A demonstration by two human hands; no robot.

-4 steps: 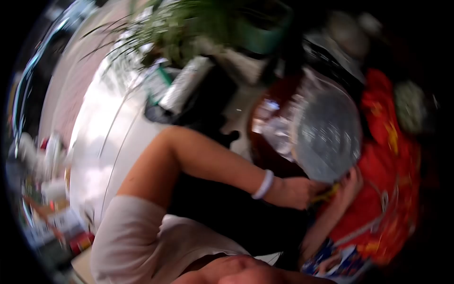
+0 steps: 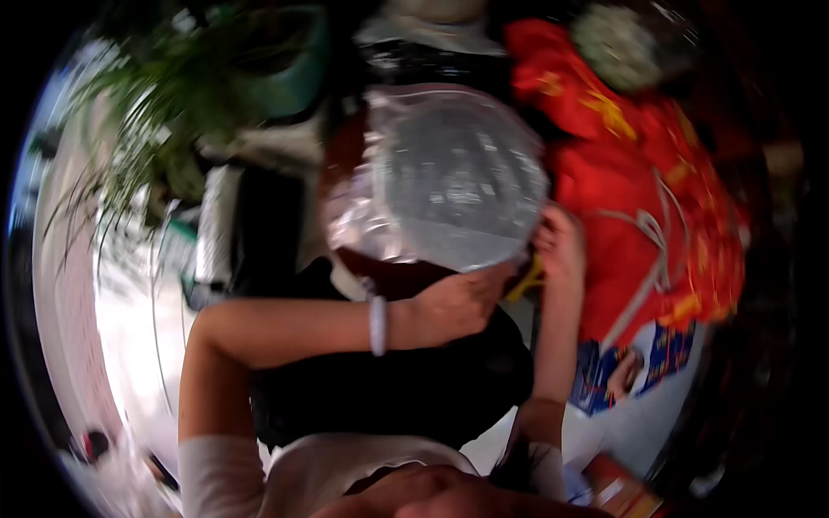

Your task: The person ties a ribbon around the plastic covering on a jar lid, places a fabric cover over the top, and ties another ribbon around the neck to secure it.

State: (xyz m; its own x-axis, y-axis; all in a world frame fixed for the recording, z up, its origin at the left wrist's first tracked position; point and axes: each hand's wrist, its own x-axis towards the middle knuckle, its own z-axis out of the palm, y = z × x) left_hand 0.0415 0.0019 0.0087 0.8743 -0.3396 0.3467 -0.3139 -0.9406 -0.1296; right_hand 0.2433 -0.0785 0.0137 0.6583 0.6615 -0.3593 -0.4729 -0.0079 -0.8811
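- First, the left hand [image 2: 459,304], with a white bracelet [image 2: 377,325] at its wrist, has bent fingers at the bag's near edge; their grip I cannot tell.
- Between the hands is something yellow [image 2: 526,281], blurred.
- The right hand [image 2: 561,244] bends its fingers beside the bag's right edge; grip also unclear.
- Ahead lies the clear plastic bag [image 2: 462,177], beside red cloth [image 2: 604,186].

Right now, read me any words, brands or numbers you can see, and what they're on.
No text can be read.
Red bundle: yellow marks, too blurred to read.
Blue printed item: markings too small and blurred.
Clear plastic bag: no lettering I can make out.
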